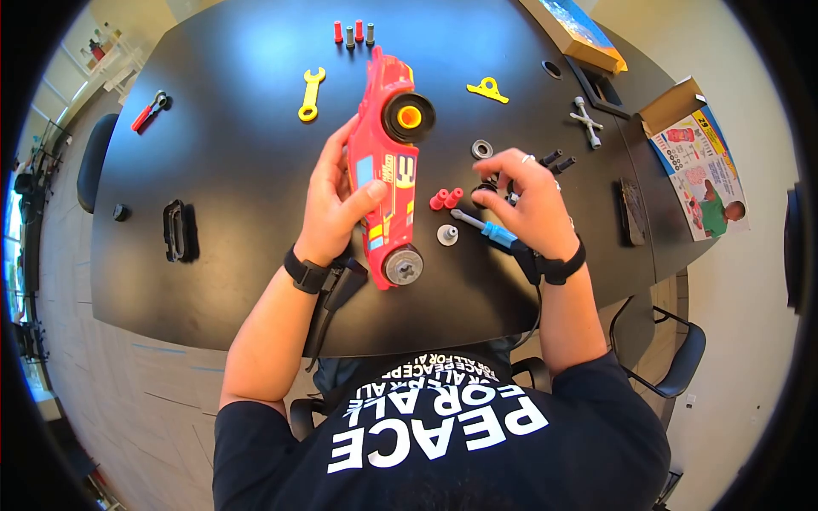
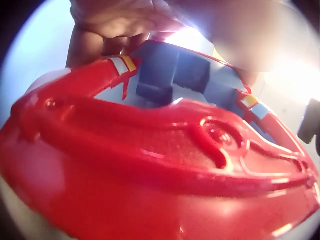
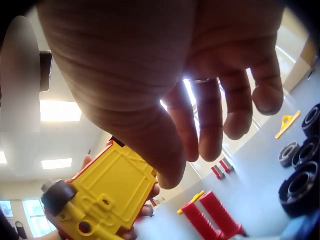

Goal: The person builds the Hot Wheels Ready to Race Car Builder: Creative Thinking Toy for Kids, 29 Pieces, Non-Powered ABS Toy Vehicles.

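Note:
My left hand [image 1: 331, 204] grips a red toy race car [image 1: 394, 192] by its side, thumb across the door. One wheel carries a black tire with a yellow hub [image 1: 409, 117]; the other is a bare grey hub [image 1: 404, 266]. The car's red body [image 2: 150, 195] fills the left wrist view. Its yellow underside [image 3: 107, 190] shows in the right wrist view. My right hand [image 1: 530, 200] hovers with relaxed, spread fingers above the loose black tires [image 3: 302, 187]. Nothing is between its fingers. Near it lie red bolts [image 1: 445, 199] and a blue-handled toy screwdriver [image 1: 486, 225].
A grey ring [image 1: 482, 150] and a grey hub piece [image 1: 447, 235] lie near the right hand. Farther off are a yellow wrench [image 1: 312, 94], a yellow winged piece [image 1: 488, 90], a grey cross wrench [image 1: 586, 122] and upright red and grey bolts [image 1: 349, 36]. An opened box [image 1: 694, 157] stands right.

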